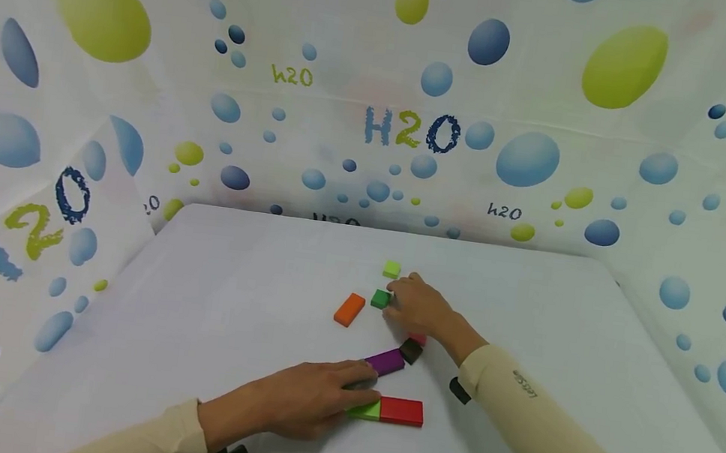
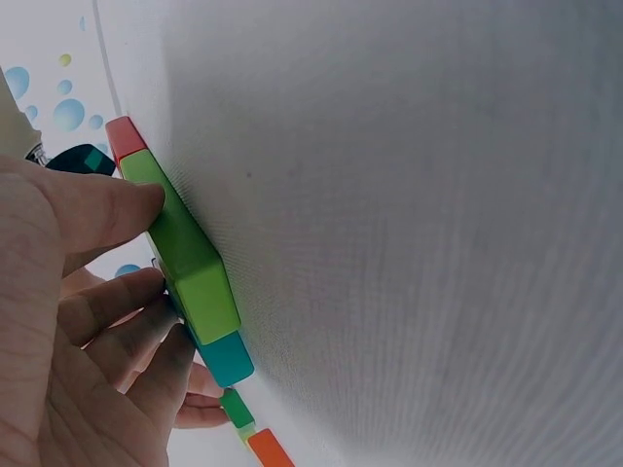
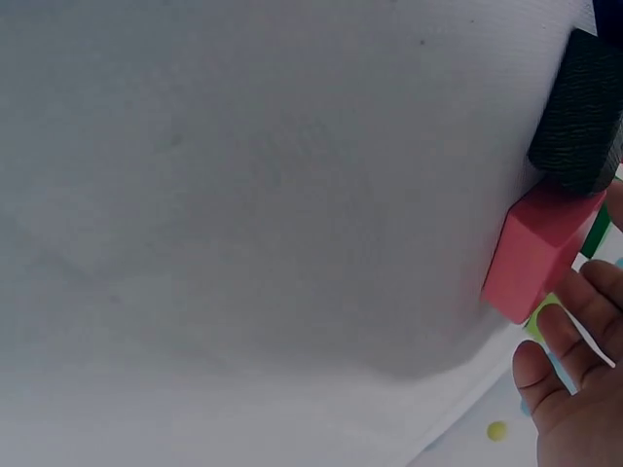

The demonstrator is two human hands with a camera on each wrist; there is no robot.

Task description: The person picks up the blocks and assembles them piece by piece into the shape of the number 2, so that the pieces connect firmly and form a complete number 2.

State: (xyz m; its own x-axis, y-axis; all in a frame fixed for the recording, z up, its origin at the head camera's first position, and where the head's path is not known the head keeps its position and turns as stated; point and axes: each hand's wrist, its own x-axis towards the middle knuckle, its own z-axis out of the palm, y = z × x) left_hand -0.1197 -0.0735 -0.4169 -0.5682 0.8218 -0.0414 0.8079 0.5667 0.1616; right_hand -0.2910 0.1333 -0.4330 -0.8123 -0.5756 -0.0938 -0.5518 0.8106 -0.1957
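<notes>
My left hand (image 1: 308, 399) has its thumb on a light green block (image 1: 365, 411); in the left wrist view its fingers lie on the far side of the light green (image 2: 185, 253) and a teal block (image 2: 226, 358). A red block (image 1: 401, 411) adjoins the light green one. Just beyond the fingers, a purple block (image 1: 385, 363) slants towards a black block (image 1: 411, 350), with a pink block (image 1: 419, 338) behind. My right hand (image 1: 422, 308) pinches a small dark green block (image 1: 380, 299) by its right side; in the right wrist view the pink block (image 3: 535, 258) partly hides it.
An orange block (image 1: 349, 309) lies left of the dark green one. Farther back stands a small lime block (image 1: 392, 268). White table surface (image 1: 247, 280) extends to both sides, and a patterned curtain (image 1: 346, 88) hangs behind it.
</notes>
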